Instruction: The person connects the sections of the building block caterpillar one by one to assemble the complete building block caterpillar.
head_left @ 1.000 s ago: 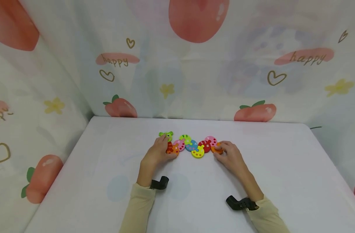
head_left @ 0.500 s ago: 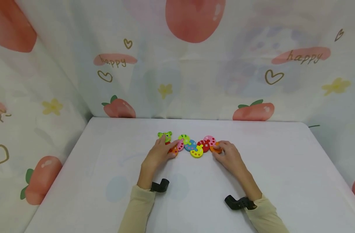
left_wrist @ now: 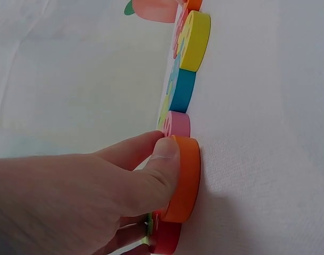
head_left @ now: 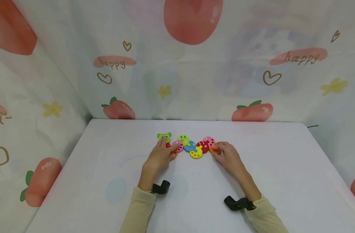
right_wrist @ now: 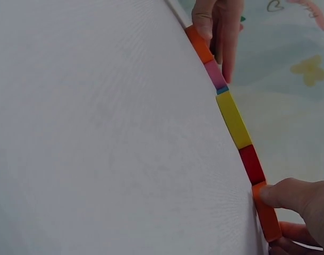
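A caterpillar puzzle of round, coloured, numbered pieces lies joined in a wavy row on the white table. Its green head piece [head_left: 160, 135] is at the left end, partly under my left hand [head_left: 155, 160]. That hand rests on the left pieces with fairly straight fingers. Its thumb presses the orange spotted piece [left_wrist: 189, 183], and its index finger reaches onto the pink piece [left_wrist: 179, 123]. At the right end, my right hand [head_left: 231, 158] pinches the orange end piece [right_wrist: 265, 212], thumb on the near side. Between the hands are the blue [head_left: 189, 146], yellow [head_left: 196, 153] and red [head_left: 202, 147] pieces.
The white table [head_left: 195, 200] spreads around the row. A patterned cloth [head_left: 195, 81] with fruit and "happy" prints stands behind it and at the sides. Black wrist mounts [head_left: 161, 187] sit on both forearms.
My left index finger has shifted right, off the orange and red pieces and onto the pink one. My right hand stays at the orange end piece. The head view has shifted slightly.
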`<state>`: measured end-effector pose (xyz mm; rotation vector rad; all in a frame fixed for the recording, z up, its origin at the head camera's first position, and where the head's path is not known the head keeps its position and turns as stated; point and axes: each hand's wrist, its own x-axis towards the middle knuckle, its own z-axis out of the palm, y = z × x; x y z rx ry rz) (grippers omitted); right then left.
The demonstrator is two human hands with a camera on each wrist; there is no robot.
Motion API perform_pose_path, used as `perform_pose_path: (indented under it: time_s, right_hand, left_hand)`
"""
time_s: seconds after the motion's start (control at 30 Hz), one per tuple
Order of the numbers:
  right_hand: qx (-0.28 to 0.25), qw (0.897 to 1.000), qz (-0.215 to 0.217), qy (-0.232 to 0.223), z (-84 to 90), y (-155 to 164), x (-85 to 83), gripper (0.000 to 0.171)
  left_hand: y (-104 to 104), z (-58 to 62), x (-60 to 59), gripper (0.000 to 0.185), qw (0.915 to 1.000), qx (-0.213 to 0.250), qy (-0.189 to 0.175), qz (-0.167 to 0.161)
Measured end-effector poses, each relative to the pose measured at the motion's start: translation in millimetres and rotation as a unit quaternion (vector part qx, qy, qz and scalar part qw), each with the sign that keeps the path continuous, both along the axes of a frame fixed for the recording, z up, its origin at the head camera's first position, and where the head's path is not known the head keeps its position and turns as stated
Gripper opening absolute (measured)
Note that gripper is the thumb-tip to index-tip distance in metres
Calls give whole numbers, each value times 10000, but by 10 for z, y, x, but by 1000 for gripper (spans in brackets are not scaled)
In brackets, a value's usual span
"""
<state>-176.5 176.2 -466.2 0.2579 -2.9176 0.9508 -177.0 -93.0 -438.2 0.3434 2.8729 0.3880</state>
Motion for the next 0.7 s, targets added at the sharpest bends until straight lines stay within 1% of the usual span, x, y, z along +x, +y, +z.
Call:
perform_pose_path:
  time_s: [0.13, 0.23, 0.33, 0.47, 0.6, 0.7]
  right_hand:
    - [-5, 10000, 18, 24, 14, -14, 0, 31]
    - [11, 10000, 25, 52, 17, -20, 1, 31]
    - [39, 10000, 42, 24, 24, -17, 2, 32]
    - [128, 9999, -41, -44, 48, 23, 17, 31]
    - [206, 9996, -153, -99, 67, 96, 37, 30]
    - [244, 9996, -60, -156, 80, 152, 47, 31]
  left_hand:
    - [-27, -18, -17, 56, 10000, 94, 9, -20]
    - [-38, -28, -24, 55, 10000, 69, 37, -48]
    - [-27, -33, -20, 53, 10000, 25, 42, 7]
    - [52, -39, 3, 53, 10000, -12, -24, 91]
    - [158, -40, 29, 55, 9999, -128, -31, 6]
    - [191, -22, 33, 55, 9996, -268, -55, -47]
